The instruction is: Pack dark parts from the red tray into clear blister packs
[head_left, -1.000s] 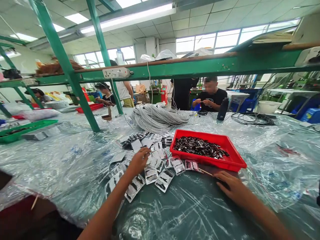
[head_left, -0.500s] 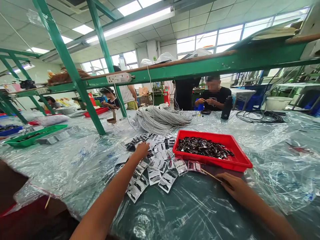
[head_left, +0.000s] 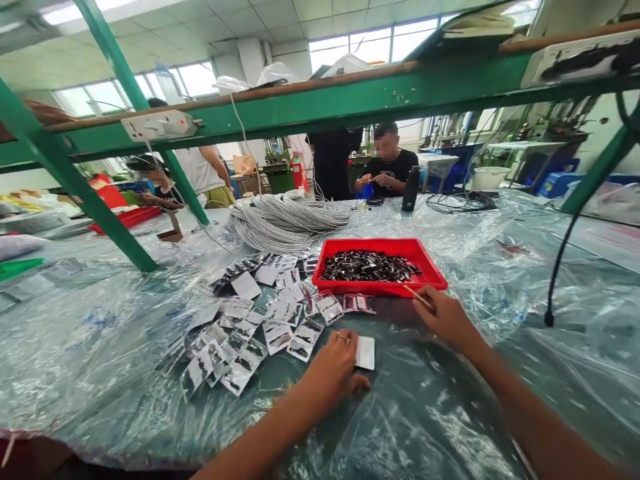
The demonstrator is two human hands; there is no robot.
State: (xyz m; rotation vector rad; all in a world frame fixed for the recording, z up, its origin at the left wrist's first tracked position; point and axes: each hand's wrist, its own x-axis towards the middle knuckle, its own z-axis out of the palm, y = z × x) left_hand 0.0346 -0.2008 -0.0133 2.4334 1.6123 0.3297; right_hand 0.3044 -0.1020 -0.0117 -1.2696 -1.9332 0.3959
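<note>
My left hand (head_left: 341, 365) is over the bare mat, its fingers curled on the left edge of a small white flat packet (head_left: 367, 353). The fingers partly cover the packet. To its left spreads a pile of silvery packets (head_left: 277, 335) with dark shapes on them. A thin wooden stick (head_left: 418, 297) is pinched in my right hand (head_left: 443, 315), its tip pointing up and left by the front edge of a red tray (head_left: 435, 279). Many small dark shiny parts (head_left: 367, 265) lie in that tray.
Behind the tray lies a big coil of grey cable (head_left: 285, 220). A black bottle (head_left: 411, 190) stands farther back. A green shelf frame (head_left: 300, 110) crosses overhead, with a black cable (head_left: 560, 267) hanging at right. Other people sit and stand beyond the table.
My left hand has come from the back of the pile to the front right, bringing a white packet. My right hand still holds the stick, now nearer the tray. The view has swung right.
</note>
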